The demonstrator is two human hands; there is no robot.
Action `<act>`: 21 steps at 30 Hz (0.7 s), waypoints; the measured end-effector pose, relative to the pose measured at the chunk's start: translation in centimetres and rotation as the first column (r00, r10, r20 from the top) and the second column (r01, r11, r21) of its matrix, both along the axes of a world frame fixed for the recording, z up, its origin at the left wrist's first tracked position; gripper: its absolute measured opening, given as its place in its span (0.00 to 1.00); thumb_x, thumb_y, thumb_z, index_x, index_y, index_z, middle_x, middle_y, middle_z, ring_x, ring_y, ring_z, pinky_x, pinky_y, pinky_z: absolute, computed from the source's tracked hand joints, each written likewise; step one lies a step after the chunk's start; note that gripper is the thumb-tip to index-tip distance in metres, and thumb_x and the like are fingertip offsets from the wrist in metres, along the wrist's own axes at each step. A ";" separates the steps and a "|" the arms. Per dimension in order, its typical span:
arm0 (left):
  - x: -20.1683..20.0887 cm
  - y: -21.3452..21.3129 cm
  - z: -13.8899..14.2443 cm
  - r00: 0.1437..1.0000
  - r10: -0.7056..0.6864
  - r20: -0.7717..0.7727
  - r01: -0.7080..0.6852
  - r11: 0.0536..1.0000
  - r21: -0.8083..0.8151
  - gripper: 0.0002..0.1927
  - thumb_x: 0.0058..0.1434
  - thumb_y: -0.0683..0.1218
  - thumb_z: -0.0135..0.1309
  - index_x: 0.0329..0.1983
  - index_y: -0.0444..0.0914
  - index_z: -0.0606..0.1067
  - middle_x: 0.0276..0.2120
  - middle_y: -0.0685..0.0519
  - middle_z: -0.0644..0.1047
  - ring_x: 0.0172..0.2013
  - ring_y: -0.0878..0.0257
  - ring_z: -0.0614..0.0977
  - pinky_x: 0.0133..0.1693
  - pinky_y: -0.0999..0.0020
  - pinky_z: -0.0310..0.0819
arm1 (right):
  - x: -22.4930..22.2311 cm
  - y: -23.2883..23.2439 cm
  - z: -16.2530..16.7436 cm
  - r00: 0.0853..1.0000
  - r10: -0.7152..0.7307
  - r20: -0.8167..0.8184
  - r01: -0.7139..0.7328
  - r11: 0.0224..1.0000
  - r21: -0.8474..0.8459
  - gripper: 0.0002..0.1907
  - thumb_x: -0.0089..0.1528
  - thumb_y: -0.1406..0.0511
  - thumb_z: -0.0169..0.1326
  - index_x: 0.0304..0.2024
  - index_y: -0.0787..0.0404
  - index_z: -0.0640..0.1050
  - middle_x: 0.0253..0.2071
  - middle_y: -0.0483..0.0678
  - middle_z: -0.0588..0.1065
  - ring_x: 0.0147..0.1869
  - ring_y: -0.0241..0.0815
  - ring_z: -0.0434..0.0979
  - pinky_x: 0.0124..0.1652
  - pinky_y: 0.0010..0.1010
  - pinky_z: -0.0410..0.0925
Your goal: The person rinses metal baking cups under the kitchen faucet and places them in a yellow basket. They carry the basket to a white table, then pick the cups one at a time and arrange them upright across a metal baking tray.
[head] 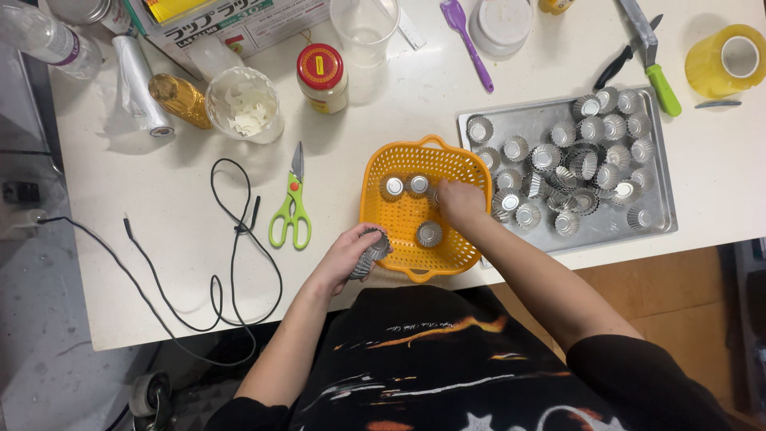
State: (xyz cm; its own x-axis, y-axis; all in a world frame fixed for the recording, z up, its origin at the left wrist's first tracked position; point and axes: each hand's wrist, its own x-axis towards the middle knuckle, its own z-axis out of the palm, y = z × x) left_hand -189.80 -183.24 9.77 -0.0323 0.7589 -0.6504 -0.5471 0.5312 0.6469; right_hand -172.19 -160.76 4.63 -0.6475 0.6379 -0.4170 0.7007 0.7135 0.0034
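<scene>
At the far left a clear bottle (44, 36) lies near the table (159, 263) edge, beside it a roll of clear bags (140, 84) and a gold-wrapped bottle (182, 100). A white box (247, 24) with green print stands at the top, then a jar (322, 76) with a red lid and yellow label. Green scissors (292, 209) and a black cable (231, 239) lie on the white surface. The left hand (347, 255) has its fingers curled around a stack of fluted tins (369, 254) at the orange basket (411, 209) rim. The right hand (460, 199) reaches into the basket, its fingers bent down; whether they pinch a tin I cannot tell. At right a metal tray (658, 215) carries many tins, and a yellow tape roll (724, 61) stands beyond.
</scene>
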 end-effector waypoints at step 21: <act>1.4 1.9 -1.4 0.986 0.053 0.161 -0.059 0.998 0.031 0.20 0.69 0.46 0.46 0.60 0.32 0.71 0.33 0.51 0.75 0.26 0.68 0.78 0.20 0.70 0.72 | -0.1 -8.8 2.6 0.640 -0.641 -0.424 0.000 0.551 -0.834 0.22 0.59 0.62 0.62 0.54 0.62 0.78 0.38 0.48 0.78 0.34 0.35 0.78 0.30 0.27 0.73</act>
